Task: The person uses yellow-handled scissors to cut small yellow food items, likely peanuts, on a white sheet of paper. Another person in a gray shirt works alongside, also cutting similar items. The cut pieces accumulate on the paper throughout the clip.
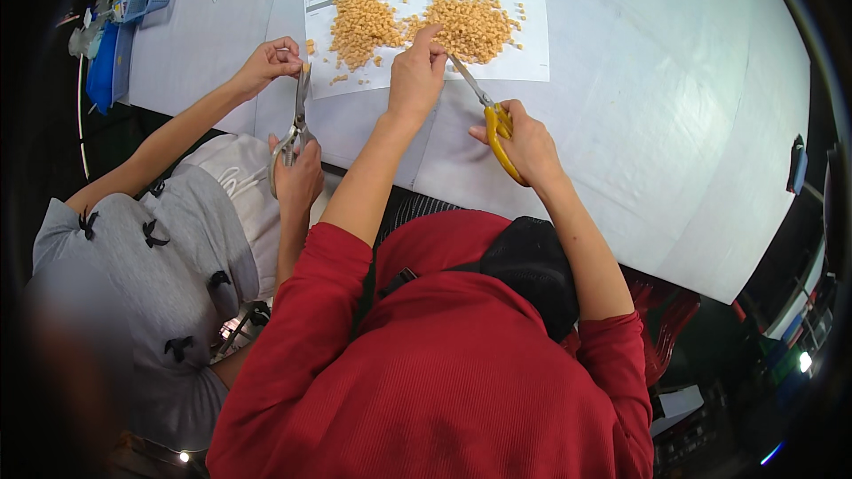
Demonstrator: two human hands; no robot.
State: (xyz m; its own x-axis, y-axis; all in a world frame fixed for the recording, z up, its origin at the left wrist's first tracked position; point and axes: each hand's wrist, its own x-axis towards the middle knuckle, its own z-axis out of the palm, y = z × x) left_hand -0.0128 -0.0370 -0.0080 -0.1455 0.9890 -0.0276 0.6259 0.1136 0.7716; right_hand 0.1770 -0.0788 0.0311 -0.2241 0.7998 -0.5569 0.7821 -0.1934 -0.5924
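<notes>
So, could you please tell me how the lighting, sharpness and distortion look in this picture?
Head view: the table bends at its right edge, and the corners fall dark; head view: a soft sheen on the table's right side, plus a small bright light at lower right; head view: yellow-handled scissors fairly crisp, but a blurred patch beside the co-worker's grey shirt.

I can't tell whether the left hand pinches anything; the paper is cut off at the far side.

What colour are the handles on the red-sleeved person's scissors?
The handles are yellow, clearest in head view.
</notes>
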